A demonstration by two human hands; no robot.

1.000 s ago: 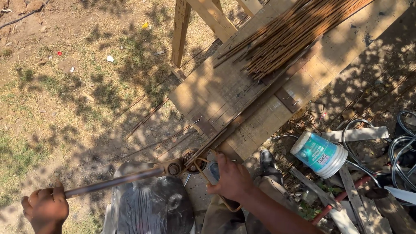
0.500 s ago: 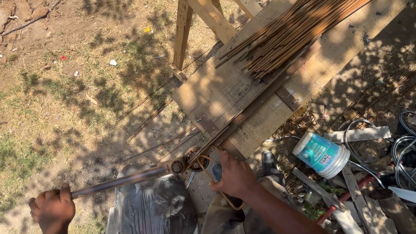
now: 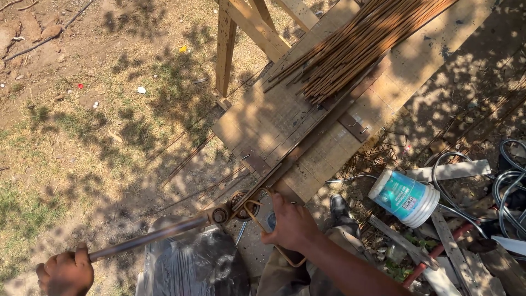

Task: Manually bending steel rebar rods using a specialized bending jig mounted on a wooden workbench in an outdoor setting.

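Thin rusty rod (image 3: 262,225), bent at bench (image 3: 285,126) edge, gripped by our right hand (image 3: 290,225); left hand (image 3: 66,272) clamps lever (image 3: 148,238), now swung slightly nearer.

Lever swung further toward the body

Left hand (image 3: 64,272) has drawn the bender handle (image 3: 148,237) lower; right hand (image 3: 292,225) has shifted slightly, the bent rod (image 3: 257,219) now curling beneath its palm.

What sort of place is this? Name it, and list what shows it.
Probably an outdoor rebar-bending yard: a plank workbench on bare dirt, a bundle of steel rods on it, and a long-handled bender worked by both hands.
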